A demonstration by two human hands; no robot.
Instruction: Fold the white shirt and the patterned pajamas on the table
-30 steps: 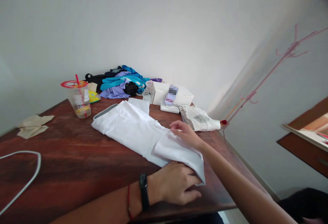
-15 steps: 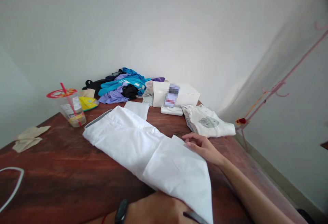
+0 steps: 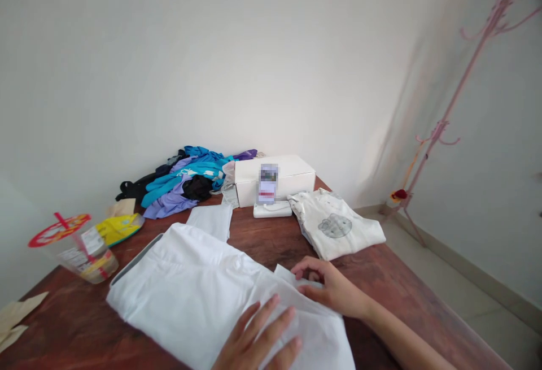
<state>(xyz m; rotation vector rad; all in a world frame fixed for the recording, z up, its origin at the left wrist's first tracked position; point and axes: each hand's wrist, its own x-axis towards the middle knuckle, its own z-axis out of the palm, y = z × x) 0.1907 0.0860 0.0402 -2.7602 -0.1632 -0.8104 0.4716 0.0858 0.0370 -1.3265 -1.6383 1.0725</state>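
Note:
A folded white garment [image 3: 182,296] lies across the front of the table, a grey band showing at its left end. My left hand [image 3: 260,339] is over its near part, fingers spread and palm down, cut off by the lower frame edge. At the garment's right edge is my right hand [image 3: 334,288]. Its fingers curl loosely by a raised flap, with the thumb apart from them and touching the cloth. Beyond that hand rests a folded cream top [image 3: 336,226] with a grey cat-face print.
On the dark wooden table [image 3: 249,246] stand a plastic cup [image 3: 91,260] with a straw, a yellow packet [image 3: 121,229] and a white box [image 3: 292,175]. A clothes pile [image 3: 190,175] sits against the wall. A pink coat stand [image 3: 461,82] rises at the right.
My left hand has come up from the near edge onto the garment and spread its fingers. The right hand stays at the garment's edge. The camera view has shifted.

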